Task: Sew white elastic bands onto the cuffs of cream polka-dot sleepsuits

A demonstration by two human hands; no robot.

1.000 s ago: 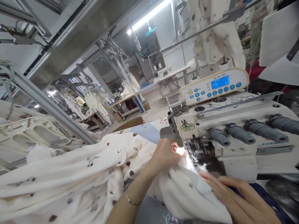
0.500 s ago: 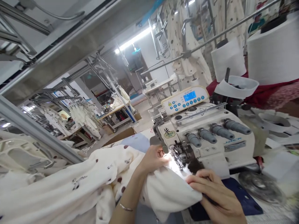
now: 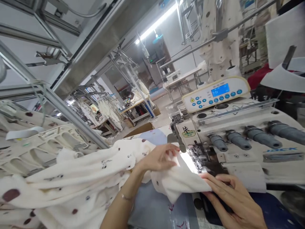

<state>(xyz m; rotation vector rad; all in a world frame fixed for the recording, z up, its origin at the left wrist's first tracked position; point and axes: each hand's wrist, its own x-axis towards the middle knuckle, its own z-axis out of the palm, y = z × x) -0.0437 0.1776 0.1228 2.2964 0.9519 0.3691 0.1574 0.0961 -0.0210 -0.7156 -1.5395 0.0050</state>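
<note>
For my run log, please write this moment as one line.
left hand: flat on white fabric | right hand: presses fabric edge | fabric: at presser foot of sewing machine | site: lit

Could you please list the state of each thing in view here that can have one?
Left hand: open, fingers flat on the cloth.
Right hand: open, pressing the cloth edge at the machine.
White cloth: bunched, its edge at the presser foot.
Sewing machine: work light on.
Control panel: screen lit blue.
Ceiling light: on.
</note>
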